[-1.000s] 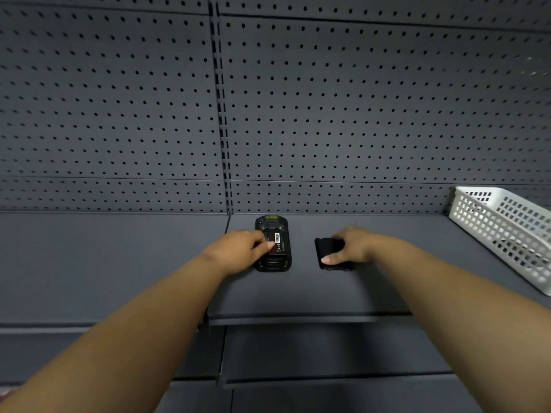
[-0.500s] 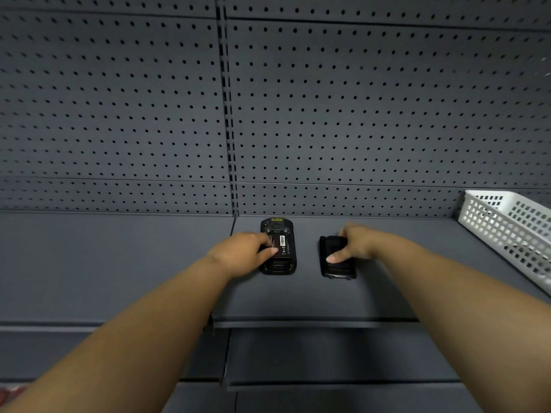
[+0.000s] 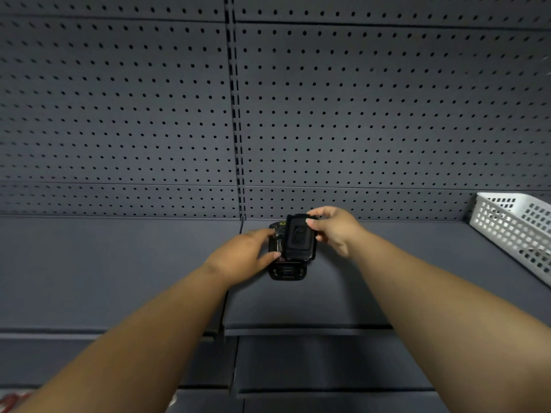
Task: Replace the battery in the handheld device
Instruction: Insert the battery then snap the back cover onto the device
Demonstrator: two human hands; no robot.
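The black rectangular handheld device (image 3: pixel 286 271) is laid flat on the dark grey metal shelf (image 3: pixel 387 287), long axis running toward the pegboard. It is steadied by the left hand (image 3: pixel 243 257), fingers pressed against its edge. The black plastic battery cover (image 3: pixel 300 241) is pinched above it in the right hand (image 3: pixel 334 229).

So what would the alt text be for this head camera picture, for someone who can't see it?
A person's right hand holds a black battery cover tilted over a black handheld device lying on a dark grey shelf, while the left hand steadies the device. Behind is grey pegboard; a white plastic basket sits at far right.
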